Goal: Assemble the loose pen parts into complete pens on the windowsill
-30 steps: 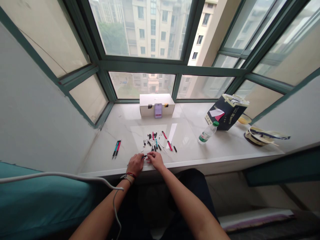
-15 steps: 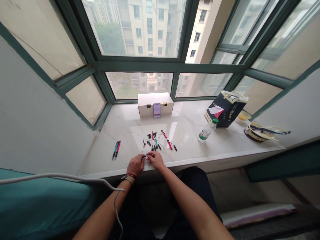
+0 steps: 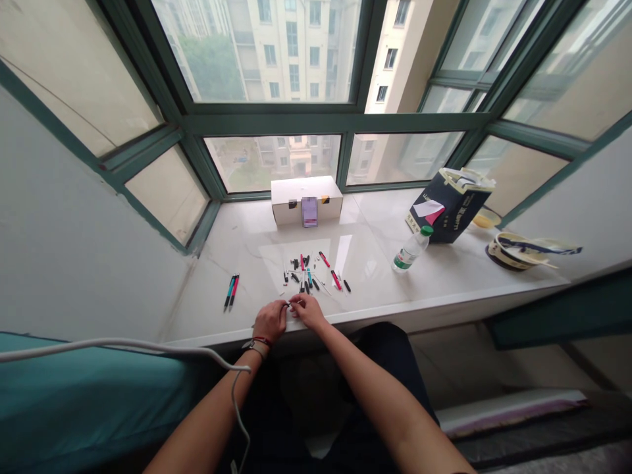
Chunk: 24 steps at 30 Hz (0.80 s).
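Note:
Close to the sill's front edge, my left hand and my right hand meet with fingers pinched. Between their fingertips shows a small dark pen part; most of it is hidden by the fingers. Just beyond my hands lies a loose scatter of pen parts: a red barrel, another red piece, a teal barrel, a black grip and several thin refills and tiny pieces. Two whole pens, a teal one and a red one, lie side by side to the left.
A white box stands by the window with a purple card-like item leaning on it. To the right are a plastic bottle, a dark paper bag and a bowl. A white cable crosses my left arm.
My hands stay together at the sill edge, with a slight shift of the fingers around the small part. The view has tilted a little; the laid-out pens and parts stay put.

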Each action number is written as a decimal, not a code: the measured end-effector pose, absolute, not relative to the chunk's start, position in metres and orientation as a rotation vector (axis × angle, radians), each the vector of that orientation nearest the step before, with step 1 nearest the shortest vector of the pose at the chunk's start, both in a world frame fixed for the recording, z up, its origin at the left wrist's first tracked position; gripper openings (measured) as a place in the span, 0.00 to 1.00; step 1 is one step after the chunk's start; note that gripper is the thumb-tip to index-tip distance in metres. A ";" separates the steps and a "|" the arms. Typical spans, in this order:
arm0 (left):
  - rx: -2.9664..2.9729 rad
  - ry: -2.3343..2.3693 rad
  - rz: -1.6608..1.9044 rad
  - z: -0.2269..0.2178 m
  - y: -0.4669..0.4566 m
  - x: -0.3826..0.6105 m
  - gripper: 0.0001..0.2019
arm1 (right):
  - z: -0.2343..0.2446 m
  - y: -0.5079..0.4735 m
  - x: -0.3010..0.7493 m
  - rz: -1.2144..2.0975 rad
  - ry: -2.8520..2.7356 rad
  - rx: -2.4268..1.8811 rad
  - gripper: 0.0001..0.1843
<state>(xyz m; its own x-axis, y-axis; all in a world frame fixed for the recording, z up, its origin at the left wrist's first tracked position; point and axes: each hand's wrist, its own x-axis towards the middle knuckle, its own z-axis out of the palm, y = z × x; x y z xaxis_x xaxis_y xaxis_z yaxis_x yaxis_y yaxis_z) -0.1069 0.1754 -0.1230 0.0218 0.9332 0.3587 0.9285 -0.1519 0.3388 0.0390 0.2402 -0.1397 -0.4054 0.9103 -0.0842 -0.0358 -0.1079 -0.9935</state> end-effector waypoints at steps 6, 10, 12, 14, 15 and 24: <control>2.190 2.087 0.772 -0.121 0.175 -0.107 0.11 | -0.137 0.239 0.039 1.579 -1.465 -1.028 0.09; 2.192 2.074 0.765 -0.121 0.174 -0.107 0.10 | -0.134 0.238 0.039 1.556 -1.488 -1.027 0.08; 2.198 2.069 0.765 -0.121 0.174 -0.107 0.10 | -0.134 0.237 0.039 1.538 -1.511 -1.043 0.07; 2.205 2.066 0.759 -0.121 0.174 -0.106 0.10 | -0.133 0.236 0.039 1.518 -1.534 -1.068 0.06; 2.208 2.063 0.756 -0.121 0.174 -0.107 0.10 | -0.133 0.236 0.039 1.508 -1.545 -1.081 0.06; 2.223 2.057 0.709 -0.123 0.174 -0.107 0.11 | -0.136 0.235 0.038 1.519 -1.590 -1.067 0.06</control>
<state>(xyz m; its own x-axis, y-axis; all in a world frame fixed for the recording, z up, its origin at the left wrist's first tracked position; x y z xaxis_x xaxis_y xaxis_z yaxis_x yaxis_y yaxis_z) -0.1072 0.1735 -0.1226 0.0215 0.9521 0.3052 0.9379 -0.1250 0.3237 0.0381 0.2352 -0.1358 -0.4299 0.9008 -0.0612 0.1025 -0.0186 -0.9946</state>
